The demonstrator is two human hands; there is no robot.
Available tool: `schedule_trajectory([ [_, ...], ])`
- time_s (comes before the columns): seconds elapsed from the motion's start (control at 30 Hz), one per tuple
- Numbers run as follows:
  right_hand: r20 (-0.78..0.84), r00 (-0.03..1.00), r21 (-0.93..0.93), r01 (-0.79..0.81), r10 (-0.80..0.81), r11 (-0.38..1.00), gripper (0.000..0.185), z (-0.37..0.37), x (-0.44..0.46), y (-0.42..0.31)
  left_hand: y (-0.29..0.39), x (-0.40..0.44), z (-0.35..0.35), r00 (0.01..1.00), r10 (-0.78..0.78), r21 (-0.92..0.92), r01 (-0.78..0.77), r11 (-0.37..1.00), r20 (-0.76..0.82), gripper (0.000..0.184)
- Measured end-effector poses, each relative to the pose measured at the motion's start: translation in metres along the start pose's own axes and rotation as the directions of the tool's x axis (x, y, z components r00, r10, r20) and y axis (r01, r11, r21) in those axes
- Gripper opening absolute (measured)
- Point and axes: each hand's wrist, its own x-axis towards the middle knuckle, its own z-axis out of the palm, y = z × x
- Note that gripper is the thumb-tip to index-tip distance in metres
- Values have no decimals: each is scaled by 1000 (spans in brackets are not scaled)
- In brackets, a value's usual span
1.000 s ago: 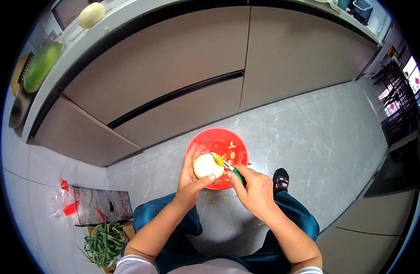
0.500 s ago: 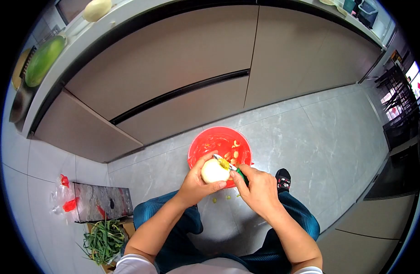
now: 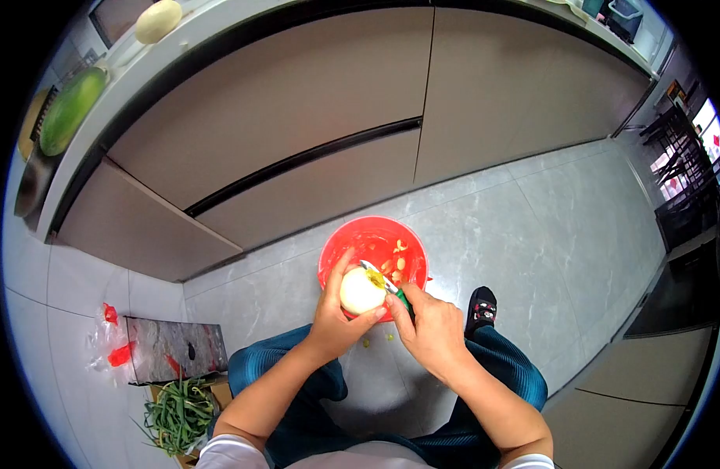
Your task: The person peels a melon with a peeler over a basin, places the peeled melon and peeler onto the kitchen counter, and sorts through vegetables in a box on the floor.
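My left hand (image 3: 332,318) cups a pale, round, peeled fruit (image 3: 361,291), thumb below and fingers along its left side. A yellow-green patch shows at the fruit's upper right end. My right hand (image 3: 429,330) is closed on the green handle of a peeler (image 3: 404,299), its metal blade lying against that patch. My right thumb reaches close to the fruit. Both hands are over the near part of a red bucket (image 3: 334,244), which has pale and yellowish peelings (image 3: 400,263) inside.
Beyond the bucket runs a beige cabinet (image 3: 297,102). Its counter holds another pale round fruit (image 3: 158,21) and a long green fruit (image 3: 73,111). Green onions (image 3: 178,414) and a grey patterned box (image 3: 177,349) are at the left. My shoe (image 3: 482,306) is right of the bucket.
Both hands, with the fruit and peeler, have shifted slightly left in view. My left fingers are more raised along the fruit. The whole scene has also shifted slightly.
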Motion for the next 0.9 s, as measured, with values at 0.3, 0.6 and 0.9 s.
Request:
schedule_trajectory([
  [0.3, 13, 1000, 71, -17, 16, 997, 33, 5, -1, -7, -5, 1, 4, 959, 277, 544, -204, 814, -53, 95],
  [0.6, 126, 971, 625, -237, 203, 744, 32, 15, 11, 17, 5, 3, -2, 959, 276, 460, -220, 860, -57, 96],
  [0.9, 310, 934, 843, -357, 180, 402, 27, 15, 30, 11, 14, 2, -9, 896, 434, 547, -413, 728, 99, 103],
])
